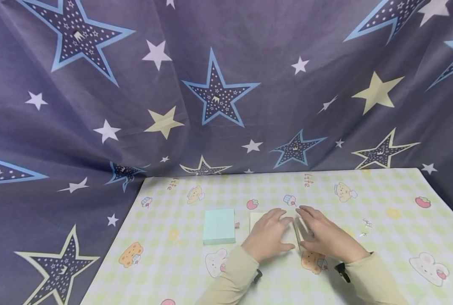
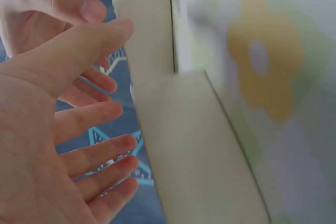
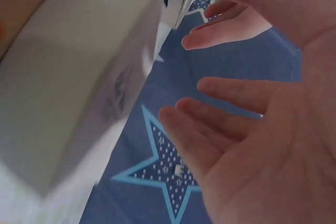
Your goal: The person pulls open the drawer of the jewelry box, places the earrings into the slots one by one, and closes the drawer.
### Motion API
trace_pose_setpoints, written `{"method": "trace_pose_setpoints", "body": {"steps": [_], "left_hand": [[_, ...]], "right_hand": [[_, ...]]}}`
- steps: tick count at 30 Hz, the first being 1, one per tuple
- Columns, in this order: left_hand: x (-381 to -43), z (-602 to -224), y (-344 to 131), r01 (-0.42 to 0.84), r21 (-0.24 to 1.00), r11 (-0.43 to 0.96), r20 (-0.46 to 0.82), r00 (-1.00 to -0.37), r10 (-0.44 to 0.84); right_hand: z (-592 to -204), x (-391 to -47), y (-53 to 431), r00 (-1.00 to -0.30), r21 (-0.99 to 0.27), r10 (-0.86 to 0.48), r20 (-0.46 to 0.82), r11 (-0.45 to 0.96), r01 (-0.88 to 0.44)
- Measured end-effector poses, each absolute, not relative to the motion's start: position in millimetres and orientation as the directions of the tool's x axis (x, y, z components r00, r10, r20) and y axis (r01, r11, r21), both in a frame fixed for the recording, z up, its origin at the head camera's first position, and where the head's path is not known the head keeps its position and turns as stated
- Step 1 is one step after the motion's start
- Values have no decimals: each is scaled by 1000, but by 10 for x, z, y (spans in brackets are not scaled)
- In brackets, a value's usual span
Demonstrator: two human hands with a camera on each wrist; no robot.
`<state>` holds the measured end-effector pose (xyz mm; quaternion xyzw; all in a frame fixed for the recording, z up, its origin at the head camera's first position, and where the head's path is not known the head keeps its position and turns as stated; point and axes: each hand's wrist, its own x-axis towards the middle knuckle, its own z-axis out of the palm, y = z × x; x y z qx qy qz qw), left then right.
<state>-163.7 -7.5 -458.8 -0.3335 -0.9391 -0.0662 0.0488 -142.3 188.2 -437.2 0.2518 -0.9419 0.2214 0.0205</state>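
My left hand point(image 1: 268, 235) hovers over a pale cream, flat box-like piece point(image 1: 255, 219), fingers spread and partly covering it. Facing it, my right hand point(image 1: 327, 235) has its fingers extended beside a second cream piece point(image 1: 297, 234), seen as a narrow strip between the hands. The left wrist view shows two cream box sides point(image 2: 191, 145) meeting, apparently apart from the fingers. In the right wrist view, a pale box point(image 3: 68, 61) with a blurred dark print on one side stands near the open palm. Neither hand visibly grips anything.
A mint-green square box point(image 1: 219, 226) with a small pinkish tab point(image 1: 237, 225) lies left of the hands. Small shiny pieces point(image 1: 368, 223) lie to the right. A checked cloth with cartoon prints covers the table point(image 1: 150, 228); a star-patterned curtain point(image 1: 226, 144) hangs behind.
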Motion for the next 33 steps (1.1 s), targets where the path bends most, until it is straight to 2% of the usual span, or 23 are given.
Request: {"method": "trace_pose_setpoints", "body": {"steps": [11, 24, 33], "left_hand": [[-1721, -4582, -513, 531, 219, 819, 56, -845, 532], [-1778, -4671, -622, 511, 304, 804, 58, -852, 520], [-1761, -4683, -650, 521, 274, 808, 89, -851, 518]], "right_hand": [[-4456, -1576, 1541, -862, -467, -507, 28, 755, -459], [-4576, -1653, 1311, -843, -473, -536, 48, 731, -492], [-4613, -1682, 1287, -840, -481, -540, 51, 724, -495]]}}
